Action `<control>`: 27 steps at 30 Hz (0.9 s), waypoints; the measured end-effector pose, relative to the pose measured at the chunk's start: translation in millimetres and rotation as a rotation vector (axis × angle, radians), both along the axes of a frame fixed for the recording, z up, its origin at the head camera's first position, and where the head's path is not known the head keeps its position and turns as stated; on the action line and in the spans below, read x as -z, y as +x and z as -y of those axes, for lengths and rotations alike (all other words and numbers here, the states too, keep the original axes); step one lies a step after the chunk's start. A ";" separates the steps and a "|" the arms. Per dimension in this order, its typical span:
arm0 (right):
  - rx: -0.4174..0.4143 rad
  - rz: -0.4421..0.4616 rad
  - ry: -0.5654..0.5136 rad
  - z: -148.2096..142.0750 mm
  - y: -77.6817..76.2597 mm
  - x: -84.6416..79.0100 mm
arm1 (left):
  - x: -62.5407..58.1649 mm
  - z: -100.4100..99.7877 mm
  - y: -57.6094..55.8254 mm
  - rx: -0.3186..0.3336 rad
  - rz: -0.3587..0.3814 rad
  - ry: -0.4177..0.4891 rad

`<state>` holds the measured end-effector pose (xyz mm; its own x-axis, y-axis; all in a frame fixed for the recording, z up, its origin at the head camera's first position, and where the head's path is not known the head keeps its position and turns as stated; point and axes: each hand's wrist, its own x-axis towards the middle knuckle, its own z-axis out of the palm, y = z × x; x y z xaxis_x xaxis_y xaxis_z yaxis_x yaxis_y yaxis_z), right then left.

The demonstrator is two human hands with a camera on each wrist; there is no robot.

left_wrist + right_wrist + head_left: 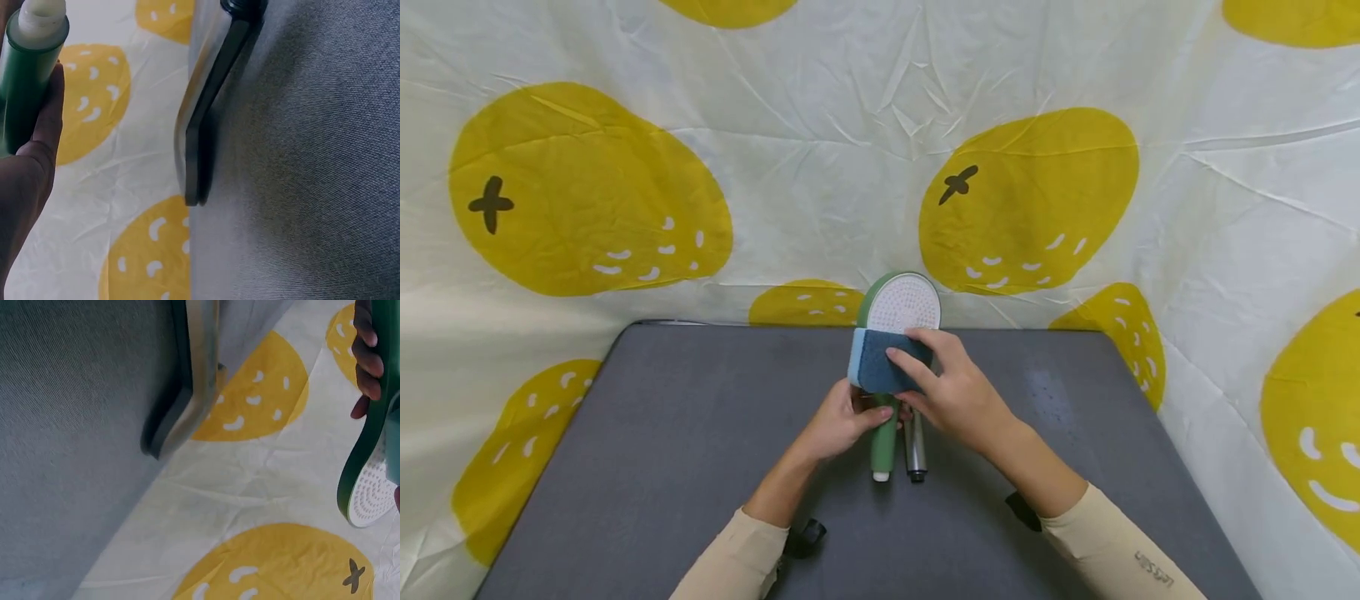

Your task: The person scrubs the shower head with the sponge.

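Note:
My left hand (838,423) grips the handle of a green shower head (904,302), holding it upright above the table with its white nozzle face towards me. In my right hand (968,398) is a blue sponge (874,363), pinched between fingers and thumb. It lies over the lower part of the face and the neck; the upper face stays visible. The left wrist view shows the white-ended green handle (28,81) in the left hand. Left fingers (367,359) curl round the handle in the right wrist view, where the sponge (393,450) overlaps the nozzle face.
A second shower head, silver and dark (915,446), lies on the grey table (715,433) behind the green one. Its bent outline (197,137) shows in the left wrist view. A white curtain with yellow fruit prints (820,167) hangs behind the table.

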<state>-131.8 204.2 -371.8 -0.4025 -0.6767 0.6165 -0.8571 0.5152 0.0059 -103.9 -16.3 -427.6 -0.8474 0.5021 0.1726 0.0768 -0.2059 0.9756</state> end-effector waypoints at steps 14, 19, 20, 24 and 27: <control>0.160 0.040 -0.066 -15.2 -34.4 -28.6 | 0.0 0.2 -0.9 0.102 0.066 0.040; 0.201 0.067 -0.103 -19.7 -42.5 -37.2 | 3.3 1.3 0.0 0.077 0.059 0.031; 0.202 0.069 -0.108 -20.0 -43.3 -39.2 | 3.8 1.0 0.3 0.064 0.062 0.026; 0.185 0.061 -0.117 -18.0 -44.6 -42.3 | 4.4 -0.3 0.5 0.024 0.086 0.013; 0.164 0.057 -0.106 -13.8 -41.9 -40.9 | 3.7 -1.0 0.0 0.024 0.091 0.013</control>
